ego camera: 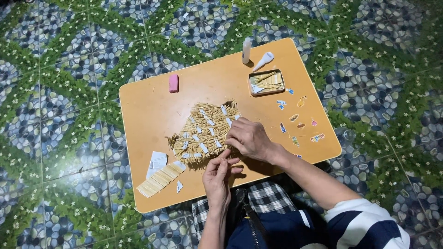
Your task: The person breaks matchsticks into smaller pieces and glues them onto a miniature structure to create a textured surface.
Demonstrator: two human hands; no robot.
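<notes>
I sit at a low orange table [152,110] set on a pebble-patterned tile floor [60,60]. A mat of thin sticks taped with white strips [203,133] lies at its middle. My right hand [249,138] presses flat on the mat's right edge, fingers closed on it. My left hand [217,177] touches its lower edge, fingertips pinched together. Farther off sit a flat row of sticks [159,180], a small tin of sticks [266,82], a pink eraser [173,83] and a glue bottle [246,50].
</notes>
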